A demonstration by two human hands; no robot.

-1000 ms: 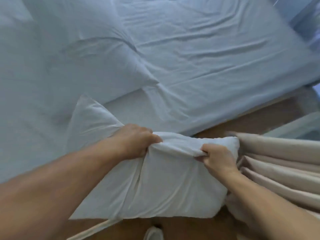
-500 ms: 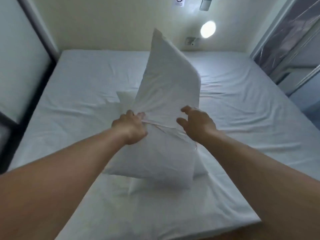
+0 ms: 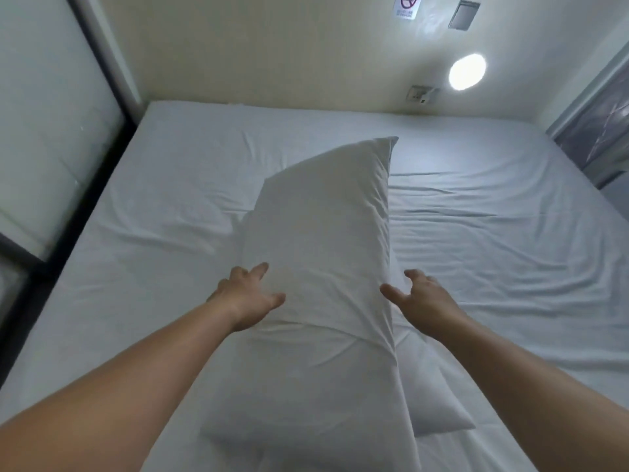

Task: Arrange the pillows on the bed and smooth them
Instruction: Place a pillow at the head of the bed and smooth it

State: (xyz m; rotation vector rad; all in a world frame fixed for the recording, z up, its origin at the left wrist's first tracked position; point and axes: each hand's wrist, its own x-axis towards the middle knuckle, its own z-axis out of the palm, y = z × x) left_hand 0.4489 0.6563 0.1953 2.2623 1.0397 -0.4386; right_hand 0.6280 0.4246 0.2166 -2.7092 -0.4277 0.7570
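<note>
Pillow (image 3: 323, 267) front and centre, long and white, lying lengthwise down the middle of the bed (image 3: 493, 284), its far corner lifted and pointing toward the cream wall (image 3: 272, 52). Both arms reach out over it. Left hand (image 3: 246, 298) sits at the pillow's left edge, fingers (image 3: 258, 269) spread apart, thumb out over the fabric, gripping nothing. Right hand (image 3: 420, 296) is at the right edge, fingers likewise splayed and loose, thumb pointing in at the pillow; whether it actually touches the cloth is hard to tell. Creases run across the pillowcase just below the hands. Second pillow (image 3: 432, 396) peeks out from under the first on the right, its corner showing near the foot of the bed. White sheet is rumpled, with ridges running across the right half. On the wall, a round lamp (image 3: 467, 71) glows bright, a socket (image 3: 420, 94) just below and left of it, a no-smoking sign (image 3: 406, 6) up top. Dark frame (image 3: 92, 144) runs along the bed's left side.
</note>
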